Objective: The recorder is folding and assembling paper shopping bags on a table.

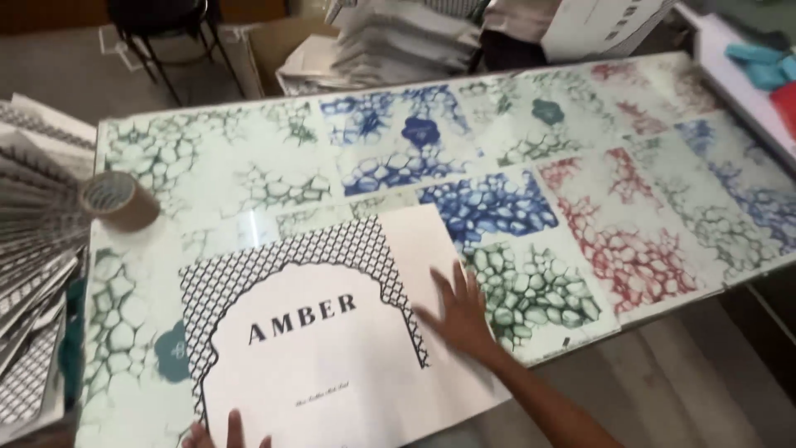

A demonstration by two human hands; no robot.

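A large white card sheet printed with a black lattice arch and dark lettering lies flat on the near part of the table. My right hand rests flat with spread fingers on the sheet's right edge, partly over the table's green pattern. Only the fingertips of my left hand show at the bottom edge, touching the sheet's near-left corner. Neither hand grips anything.
The table top is glossy with green, blue and red cell-like patterns. A roll of brown tape sits at its left edge. Fanned stacks of lattice-printed sheets lie to the left. Paper stacks stand behind the table, and a chair at the back left.
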